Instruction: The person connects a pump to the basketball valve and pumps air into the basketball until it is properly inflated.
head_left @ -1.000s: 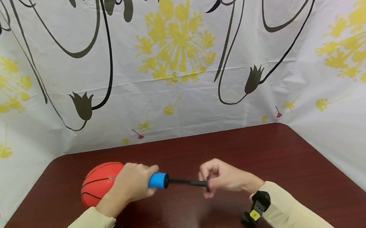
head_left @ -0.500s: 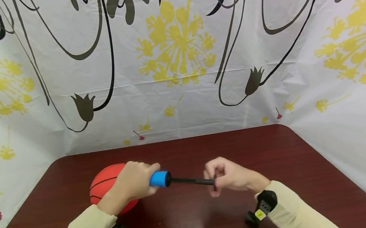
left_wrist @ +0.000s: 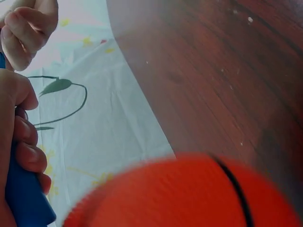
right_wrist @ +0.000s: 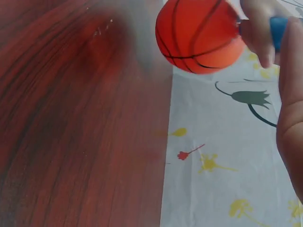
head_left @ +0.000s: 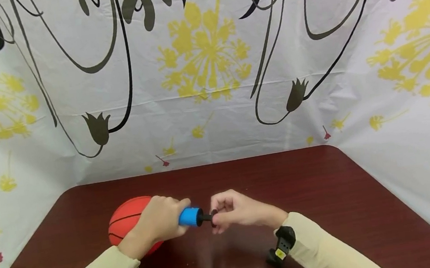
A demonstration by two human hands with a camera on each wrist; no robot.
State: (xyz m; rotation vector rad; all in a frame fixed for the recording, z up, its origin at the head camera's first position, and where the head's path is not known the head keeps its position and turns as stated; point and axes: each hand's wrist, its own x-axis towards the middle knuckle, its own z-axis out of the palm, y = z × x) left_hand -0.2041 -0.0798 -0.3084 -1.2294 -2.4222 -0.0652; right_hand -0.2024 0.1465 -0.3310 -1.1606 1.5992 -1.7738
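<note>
A blue hand pump (head_left: 189, 217) lies across my left hand (head_left: 161, 219), whose fingers curl round its barrel. My right hand (head_left: 241, 210) pinches the black handle (head_left: 214, 218) at the rod's end, close to the barrel, with only a short length of rod showing. Just beyond the left hand is a red-orange basketball (head_left: 126, 217) with black lines, partly hidden by that hand and forearm. In the right wrist view, a dark tip at the pump's far end meets the ball (right_wrist: 199, 40). The left wrist view has the ball (left_wrist: 189, 196) blurred and close, beside the blue barrel (left_wrist: 28, 198).
A dark red-brown wooden table (head_left: 284, 179) with rounded far corners lies under the hands. White cloth (head_left: 214, 129) printed with yellow and grey flowers hangs behind it and at both sides. Each wrist wears a black camera, such as the right one (head_left: 284, 239).
My right hand first drew slightly right, then moved left toward the left hand, and the pump's long black rod slid into the barrel. The ball has shifted a little right and down.
</note>
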